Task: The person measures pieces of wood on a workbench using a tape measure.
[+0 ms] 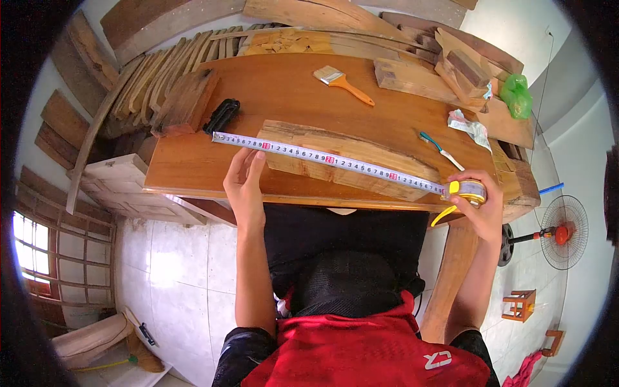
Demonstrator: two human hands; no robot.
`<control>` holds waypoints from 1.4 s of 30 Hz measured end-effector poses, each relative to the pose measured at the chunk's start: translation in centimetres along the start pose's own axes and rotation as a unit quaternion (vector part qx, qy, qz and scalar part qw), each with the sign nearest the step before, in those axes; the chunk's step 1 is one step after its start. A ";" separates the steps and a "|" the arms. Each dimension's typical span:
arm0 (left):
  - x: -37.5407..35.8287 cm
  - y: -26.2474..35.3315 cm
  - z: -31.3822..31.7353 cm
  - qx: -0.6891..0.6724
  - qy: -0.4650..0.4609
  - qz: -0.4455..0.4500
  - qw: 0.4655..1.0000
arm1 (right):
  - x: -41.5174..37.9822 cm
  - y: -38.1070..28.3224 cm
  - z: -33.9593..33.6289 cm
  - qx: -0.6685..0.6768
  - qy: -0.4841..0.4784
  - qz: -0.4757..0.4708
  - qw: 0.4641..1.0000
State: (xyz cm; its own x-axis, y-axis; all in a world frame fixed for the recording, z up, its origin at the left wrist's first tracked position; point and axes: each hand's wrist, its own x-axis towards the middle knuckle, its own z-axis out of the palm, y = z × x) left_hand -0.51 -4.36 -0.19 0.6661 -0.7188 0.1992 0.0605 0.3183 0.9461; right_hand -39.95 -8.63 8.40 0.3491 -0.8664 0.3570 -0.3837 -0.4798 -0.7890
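A tape measure (pixel 474 189) with a yellow-and-clear case sits in my right hand (pixel 485 209), fingers wrapped round it, a yellow strap hanging below. Its white blade (pixel 361 166) is pulled out leftward across a wooden board (pixel 348 153) with a rough, curved far edge. My left hand (pixel 246 184) pinches the blade's near edge close to the red 10 mark, left of the board. Past my left fingers, the blade's end reaches toward a black-handled tool (pixel 222 116) on the brown table (pixel 277 84).
A paintbrush (pixel 345 85) with an orange handle lies at the back of the table. A blue-and-white brush (pixel 442 150) and a crumpled wrapper (pixel 469 129) are at right. Wood blocks (pixel 187 103) stand at left; a green bag (pixel 516 95) rests at far right. A fan (pixel 562 233) stands beyond.
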 end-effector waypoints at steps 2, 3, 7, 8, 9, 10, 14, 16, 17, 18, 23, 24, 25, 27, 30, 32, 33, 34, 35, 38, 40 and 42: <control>0.0 0.1 0.1 0.003 0.001 0.004 1.000 | 0.0 0.0 0.0 0.004 -0.001 0.000 1.000; 0.0 0.1 0.1 0.005 0.001 0.005 1.000 | 0.1 0.0 0.1 0.008 -0.002 0.001 1.000; 0.0 -0.1 0.1 -0.010 0.002 0.007 1.000 | 0.0 0.2 0.1 0.021 -0.014 -0.003 1.000; 0.0 -0.3 0.0 -0.013 0.003 0.006 1.000 | 0.0 0.2 0.1 0.016 -0.014 -0.005 1.000; 0.0 -0.4 0.0 -0.017 0.004 0.005 1.000 | 0.0 0.1 0.2 0.011 -0.014 -0.008 1.000; 0.0 -0.3 -0.1 -0.009 0.003 0.004 1.000 | 0.1 0.1 0.2 0.005 -0.014 -0.010 1.000; 0.0 -0.2 -0.1 0.018 0.003 0.013 1.000 | 0.2 0.2 0.1 0.002 -0.010 -0.010 1.000; -0.1 -0.3 0.0 0.023 0.002 0.019 1.000 | 0.1 0.2 0.1 0.011 -0.005 -0.006 1.000; 0.0 -0.4 0.0 0.023 0.001 0.021 1.000 | 0.1 0.2 0.1 0.009 -0.004 -0.008 1.000; 0.0 -0.4 0.0 0.022 0.000 0.023 0.999 | 0.1 0.2 0.1 0.007 -0.003 -0.009 1.000; 0.1 -0.6 -0.3 0.025 0.008 0.014 1.000 | 0.1 0.4 0.0 -0.004 0.001 -0.011 1.000; 0.2 -0.9 -0.3 0.026 0.010 0.011 1.000 | 0.0 0.3 0.0 -0.001 0.002 -0.006 1.000; 0.2 -0.9 -0.2 0.059 0.023 0.028 0.998 | 0.0 0.3 0.1 0.002 0.003 -0.003 1.000; 0.7 -2.0 -0.8 0.026 0.011 0.019 0.999 | -0.1 0.3 0.0 0.009 0.002 0.000 1.000; 0.5 -1.4 -0.2 -0.001 0.007 0.021 1.000 | -0.1 0.3 -0.2 0.018 -0.001 -0.004 1.000; 0.3 -1.2 -0.3 0.000 0.008 0.022 1.000 | -0.2 0.2 -0.1 0.018 0.001 -0.004 1.000; 0.4 -1.3 -0.4 0.011 0.004 0.028 1.000 | -0.2 0.5 -0.1 0.019 0.003 -0.010 1.000; 0.5 -1.3 -0.5 0.023 0.000 0.034 0.999 | -0.3 0.5 0.0 0.021 0.004 -0.006 1.000; 0.4 -1.3 -0.3 0.016 0.008 0.038 0.999 | -0.2 0.4 0.0 0.024 0.005 -0.002 1.000; 0.3 -1.1 0.0 0.004 0.019 0.036 0.999 | -0.3 0.3 0.0 0.022 0.006 0.004 1.000; 0.3 -1.2 -0.2 0.004 0.013 0.017 1.000 | -0.2 0.3 -0.1 0.019 0.005 0.002 1.000; 0.2 -0.8 0.0 0.005 0.019 0.017 1.000 | -0.1 0.5 -0.1 0.017 0.003 -0.003 1.000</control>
State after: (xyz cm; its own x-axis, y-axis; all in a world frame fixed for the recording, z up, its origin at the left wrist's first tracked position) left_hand -0.45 -4.77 -0.95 0.6960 -0.6832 0.2210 0.0309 0.3360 0.9414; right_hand -40.23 -8.75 8.02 0.3460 -0.8642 0.3654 -0.3519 -0.4805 -0.8033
